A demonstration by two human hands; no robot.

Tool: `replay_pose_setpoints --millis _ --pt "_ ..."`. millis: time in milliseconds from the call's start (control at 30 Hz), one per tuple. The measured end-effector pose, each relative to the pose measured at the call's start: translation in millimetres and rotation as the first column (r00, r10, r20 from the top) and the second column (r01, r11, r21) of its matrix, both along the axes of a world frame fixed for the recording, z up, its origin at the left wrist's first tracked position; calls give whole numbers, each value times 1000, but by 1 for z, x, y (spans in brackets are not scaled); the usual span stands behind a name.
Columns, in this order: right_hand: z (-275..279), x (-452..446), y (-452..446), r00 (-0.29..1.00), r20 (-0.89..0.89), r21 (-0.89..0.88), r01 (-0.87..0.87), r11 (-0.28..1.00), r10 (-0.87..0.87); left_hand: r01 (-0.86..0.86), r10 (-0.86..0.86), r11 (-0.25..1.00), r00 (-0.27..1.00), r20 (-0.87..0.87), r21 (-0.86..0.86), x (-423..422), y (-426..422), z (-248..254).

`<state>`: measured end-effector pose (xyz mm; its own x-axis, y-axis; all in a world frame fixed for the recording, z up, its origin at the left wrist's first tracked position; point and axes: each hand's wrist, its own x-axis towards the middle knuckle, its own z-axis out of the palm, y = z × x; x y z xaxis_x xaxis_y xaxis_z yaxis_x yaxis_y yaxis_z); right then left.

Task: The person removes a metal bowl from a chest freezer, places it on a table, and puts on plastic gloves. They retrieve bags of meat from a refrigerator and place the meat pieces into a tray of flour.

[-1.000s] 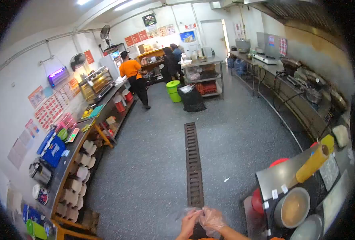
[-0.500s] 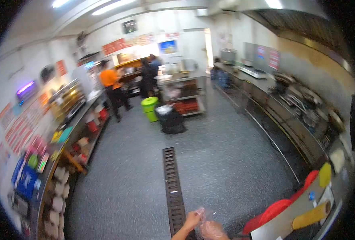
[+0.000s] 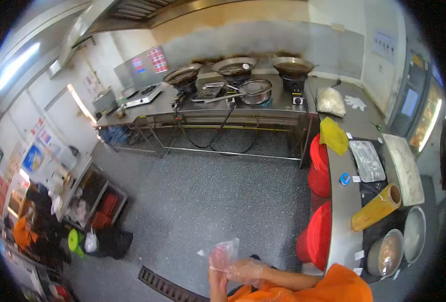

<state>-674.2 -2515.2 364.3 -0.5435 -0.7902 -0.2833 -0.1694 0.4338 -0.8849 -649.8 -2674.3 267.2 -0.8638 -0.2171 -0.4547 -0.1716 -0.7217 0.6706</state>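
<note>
At the bottom of the head view, my left hand (image 3: 219, 260) points up with its fingers loosely extended inside a thin clear plastic glove (image 3: 232, 245). The empty end of the plastic stands out past the fingertips. My right hand (image 3: 245, 271) wears clear plastic too and reaches across from the right. Its fingers are closed on the plastic glove at the base of my left hand. The crinkled film blurs the single fingers. Below both hands shows an orange sleeve (image 3: 333, 284).
Two red bins (image 3: 317, 239) stand by the right-hand counter (image 3: 341, 211), which carries a yellow film roll (image 3: 376, 207), a yellow cloth (image 3: 334, 136) and a metal bowl (image 3: 385, 253). Several woks (image 3: 292, 66) line the back. A black bag (image 3: 113, 242) and floor drain (image 3: 167, 287) lie left.
The view has swung right toward the woks and counter. Earlier my left hand pinched the loose plastic; now the plastic covers its fingers and my right hand grips it lower down.
</note>
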Motion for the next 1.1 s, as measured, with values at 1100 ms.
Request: replay_pose_setpoints --millis 1100 --pt "-183 -773 -395 871 -20 -604 381 700 -491 670 -670 742 742 30 -4 -865 -333 -20"
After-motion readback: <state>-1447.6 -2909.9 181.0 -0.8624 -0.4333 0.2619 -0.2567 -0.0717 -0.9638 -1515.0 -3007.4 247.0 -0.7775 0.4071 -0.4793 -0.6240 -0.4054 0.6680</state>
